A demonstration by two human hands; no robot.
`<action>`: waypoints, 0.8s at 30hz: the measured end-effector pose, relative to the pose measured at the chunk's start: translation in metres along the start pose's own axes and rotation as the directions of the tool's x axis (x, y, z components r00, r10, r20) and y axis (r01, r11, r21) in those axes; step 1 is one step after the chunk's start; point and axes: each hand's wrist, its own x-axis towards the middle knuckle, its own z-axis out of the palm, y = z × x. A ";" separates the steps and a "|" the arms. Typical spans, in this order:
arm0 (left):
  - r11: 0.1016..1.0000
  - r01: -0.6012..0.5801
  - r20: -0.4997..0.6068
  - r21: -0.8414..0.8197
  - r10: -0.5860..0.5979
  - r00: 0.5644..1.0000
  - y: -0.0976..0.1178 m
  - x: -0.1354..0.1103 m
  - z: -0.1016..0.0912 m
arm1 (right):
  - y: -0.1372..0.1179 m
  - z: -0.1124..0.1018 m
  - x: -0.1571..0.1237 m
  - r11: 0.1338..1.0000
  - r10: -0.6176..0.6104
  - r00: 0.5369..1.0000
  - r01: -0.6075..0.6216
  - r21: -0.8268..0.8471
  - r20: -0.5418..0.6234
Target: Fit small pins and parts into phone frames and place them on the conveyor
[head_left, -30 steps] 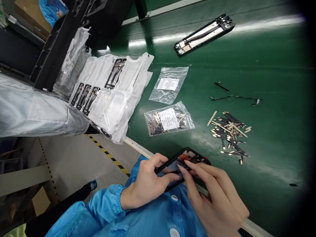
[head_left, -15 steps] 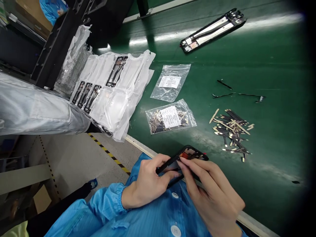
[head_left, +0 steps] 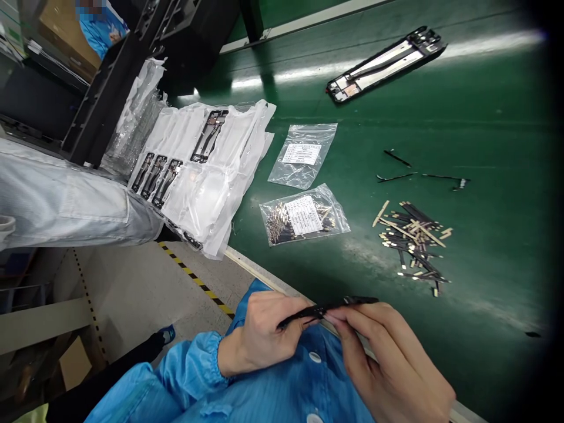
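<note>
A black phone frame (head_left: 343,304) is held near my body, tilted so that I see it almost edge-on; its inner face is hidden. My left hand (head_left: 271,329) is closed round its left end, thumb below and fingers above. My right hand (head_left: 392,358) has thumb and forefinger pinched together at the middle of the frame's near edge, and the frame's right end lies against its fingers. Any small part between these fingertips is too hidden to make out. Beyond the right hand lies a loose pile of short black flex cables (head_left: 414,241) with gold-coloured ends.
A bag of flex cables (head_left: 275,226) and a labelled clear bag (head_left: 286,173) lie on the green table (head_left: 497,235). Farther off are thin black strips (head_left: 396,157) and another phone frame (head_left: 383,67). A white tray (head_left: 198,194) holding phone frames is at left, beside a person's sleeve (head_left: 79,200).
The phone frame has been tipped from showing its inner face to nearly edge-on. My right hand has shifted slightly right and down with it; the left hand keeps its grip.
</note>
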 end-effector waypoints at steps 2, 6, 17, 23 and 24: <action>1.000 0.009 0.001 0.003 -0.009 1.000 0.000 -0.001 0.000 | 0.001 0.000 0.002 1.000 -0.013 1.000 0.013 0.009 -0.001; 0.999 0.031 -0.013 0.020 -0.031 0.999 0.003 -0.001 0.001 | -0.003 -0.003 0.001 1.000 0.016 1.000 -0.016 -0.006 -0.004; 0.999 0.009 -0.079 0.033 -0.006 0.997 0.000 -0.003 0.001 | -0.004 0.002 -0.005 0.997 0.056 0.998 -0.056 0.043 0.001; 0.997 -0.037 -0.095 0.060 0.043 0.995 -0.002 -0.005 0.001 | -0.001 0.006 -0.009 0.999 -0.042 0.999 0.041 -0.008 -0.036; 0.998 -0.035 -0.093 0.059 0.041 0.995 -0.001 -0.004 0.001 | 0.001 0.006 -0.010 0.999 -0.051 0.998 0.051 -0.014 -0.030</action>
